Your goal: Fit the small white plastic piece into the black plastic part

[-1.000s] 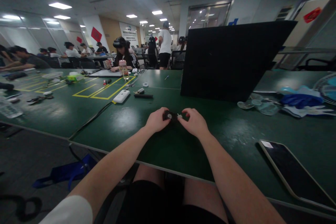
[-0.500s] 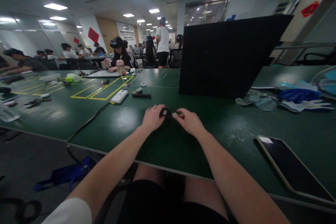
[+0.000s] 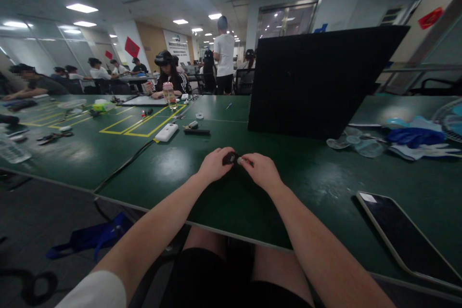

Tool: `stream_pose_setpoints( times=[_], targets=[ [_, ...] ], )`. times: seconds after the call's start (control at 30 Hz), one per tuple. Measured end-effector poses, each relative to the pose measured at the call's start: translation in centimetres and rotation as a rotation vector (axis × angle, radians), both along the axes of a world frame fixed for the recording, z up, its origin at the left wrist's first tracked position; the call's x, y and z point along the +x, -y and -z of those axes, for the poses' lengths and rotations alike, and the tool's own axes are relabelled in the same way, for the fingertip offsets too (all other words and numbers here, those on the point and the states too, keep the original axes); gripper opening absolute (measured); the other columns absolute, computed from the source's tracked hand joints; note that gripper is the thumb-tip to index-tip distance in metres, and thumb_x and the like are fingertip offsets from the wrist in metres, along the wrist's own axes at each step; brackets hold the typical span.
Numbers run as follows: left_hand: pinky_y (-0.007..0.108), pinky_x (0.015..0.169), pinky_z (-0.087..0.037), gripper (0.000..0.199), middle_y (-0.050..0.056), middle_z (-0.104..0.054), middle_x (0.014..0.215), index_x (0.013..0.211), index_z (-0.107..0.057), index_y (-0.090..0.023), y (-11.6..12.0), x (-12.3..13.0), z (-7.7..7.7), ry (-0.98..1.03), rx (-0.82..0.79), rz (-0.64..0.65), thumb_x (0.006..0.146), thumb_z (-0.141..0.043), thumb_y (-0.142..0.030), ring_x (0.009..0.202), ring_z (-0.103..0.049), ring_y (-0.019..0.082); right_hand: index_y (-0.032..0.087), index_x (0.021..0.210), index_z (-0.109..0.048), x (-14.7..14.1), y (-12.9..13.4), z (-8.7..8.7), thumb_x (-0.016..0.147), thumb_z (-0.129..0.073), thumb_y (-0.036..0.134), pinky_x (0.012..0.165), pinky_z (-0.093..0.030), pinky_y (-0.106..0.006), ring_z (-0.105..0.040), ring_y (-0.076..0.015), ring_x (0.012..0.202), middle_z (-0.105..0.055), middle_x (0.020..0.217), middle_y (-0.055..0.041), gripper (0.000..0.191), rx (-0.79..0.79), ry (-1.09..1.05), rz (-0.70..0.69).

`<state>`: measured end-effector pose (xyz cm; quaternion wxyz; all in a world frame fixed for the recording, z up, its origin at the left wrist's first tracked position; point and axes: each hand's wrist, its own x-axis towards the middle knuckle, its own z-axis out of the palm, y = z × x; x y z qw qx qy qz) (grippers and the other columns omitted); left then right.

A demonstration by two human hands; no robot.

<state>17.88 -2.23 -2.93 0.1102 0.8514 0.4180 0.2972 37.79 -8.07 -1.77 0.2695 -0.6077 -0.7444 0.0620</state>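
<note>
My left hand (image 3: 215, 164) is closed on a small black object (image 3: 229, 158) with a light patch on its face. Its exact kind is too small to make out. Close beside it, my right hand (image 3: 265, 169) pinches a small whitish piece (image 3: 239, 160) between thumb and fingertips. The two things meet or nearly meet just above the green table (image 3: 238, 202); I cannot tell whether they are joined. Fingers hide part of both.
Beyond my hands lie a dark bar (image 3: 197, 132) and a white box (image 3: 166, 133) with a cable. A large black panel (image 3: 317, 82) stands at right behind. A phone (image 3: 400, 231) and blue gloves (image 3: 415, 135) lie right. A person (image 3: 169, 77) sits opposite.
The whitish piece in my right hand has come closer to the black object, and less of it shows. The black object has turned slightly. The whole view has shifted a little.
</note>
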Motion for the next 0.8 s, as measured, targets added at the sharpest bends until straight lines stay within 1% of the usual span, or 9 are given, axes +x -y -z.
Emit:
stream_pose_setpoints(
  times=[0.1, 0.17, 0.33, 0.43, 0.53, 0.63, 0.73, 0.8],
  targets=[
    [0.031, 0.085, -0.053, 0.044, 0.001, -0.071, 0.106, 0.122, -0.06, -0.029, 0.0, 0.2, 0.2, 0.026, -0.078, 0.013, 0.079, -0.069, -0.028, 0.093, -0.067, 0.019, 0.025, 0.105, -0.071, -0.5, 0.1, -0.2, 0.099, -0.05, 0.037, 0.074, -0.048, -0.032, -0.064, -0.0199, 0.088, -0.07, 0.103, -0.0061, 0.025, 0.046, 0.063, 0.003],
    [0.029, 0.08, -0.053, 0.045, -0.001, -0.072, 0.101, 0.122, -0.06, -0.029, -0.1, 0.3, 0.4, 0.029, -0.124, -0.004, 0.078, -0.07, -0.029, 0.088, -0.068, 0.018, 0.025, 0.107, -0.071, -0.8, 0.2, -0.5, 0.099, -0.049, 0.036, 0.074, -0.048, -0.031, -0.064, -0.0195, 0.088, -0.07, 0.104, -0.0062, 0.026, 0.05, 0.072, -0.018],
    [0.029, 0.077, -0.054, 0.045, -0.002, -0.072, 0.099, 0.12, -0.061, -0.031, -0.2, 0.2, 0.6, 0.042, -0.103, -0.062, 0.076, -0.072, -0.031, 0.087, -0.068, 0.019, 0.027, 0.112, -0.072, -0.2, 0.1, -0.5, 0.098, -0.049, 0.036, 0.073, -0.049, -0.031, -0.066, -0.0201, 0.088, -0.072, 0.103, -0.0045, 0.028, -0.04, 0.01, -0.023],
    [0.029, 0.077, -0.054, 0.042, -0.001, -0.072, 0.101, 0.119, -0.061, -0.03, -0.2, 0.1, 0.5, 0.056, -0.085, -0.033, 0.078, -0.071, -0.032, 0.088, -0.068, 0.018, 0.028, 0.101, -0.073, 0.5, -0.2, 0.0, 0.098, -0.047, 0.044, 0.066, -0.047, -0.031, -0.066, -0.0196, 0.077, -0.073, 0.09, -0.0029, 0.031, -0.092, -0.004, 0.009],
    [0.029, 0.079, -0.054, 0.043, 0.0, -0.072, 0.103, 0.12, -0.061, -0.029, 0.0, 0.1, 0.6, 0.059, -0.084, 0.021, 0.078, -0.07, -0.031, 0.088, -0.068, 0.017, 0.024, 0.079, -0.071, 0.6, -0.3, 0.2, 0.097, -0.039, 0.06, 0.058, -0.044, -0.031, -0.063, -0.0188, 0.064, -0.069, 0.071, -0.0039, 0.052, -0.154, 0.001, 0.076],
    [0.03, 0.077, -0.054, 0.047, 0.0, -0.072, 0.098, 0.123, -0.059, -0.029, 0.3, 0.2, 0.9, 0.048, -0.116, 0.033, 0.077, -0.071, -0.032, 0.085, -0.068, 0.018, 0.022, 0.065, -0.065, 0.4, -0.2, 0.0, 0.094, -0.03, 0.072, 0.054, -0.042, -0.03, -0.059, -0.0177, 0.056, -0.064, 0.061, -0.0046, 0.068, -0.193, -0.037, 0.127],
    [0.031, 0.08, -0.055, 0.05, 0.0, -0.073, 0.097, 0.124, -0.059, -0.028, 0.3, -0.7, 1.1, 0.058, -0.182, -0.004, 0.076, -0.073, -0.035, 0.087, -0.069, 0.019, 0.022, 0.064, -0.063, 0.6, 0.2, -0.5, 0.092, -0.023, 0.077, 0.053, -0.042, -0.03, -0.057, -0.017, 0.053, -0.062, 0.06, -0.0048, 0.074, -0.2, -0.148, 0.158],
    [0.032, 0.084, -0.055, 0.05, 0.002, -0.072, 0.104, 0.123, -0.06, -0.027, -0.1, -2.6, 1.0, 0.087, -0.212, -0.017, 0.076, -0.073, -0.035, 0.092, -0.069, 0.019, 0.022, 0.067, -0.064, 1.1, 0.5, -0.8, 0.092, -0.019, 0.078, 0.054, -0.043, -0.031, -0.057, -0.0176, 0.054, -0.062, 0.061, -0.005, 0.076, -0.187, -0.219, 0.19]
  ],
)
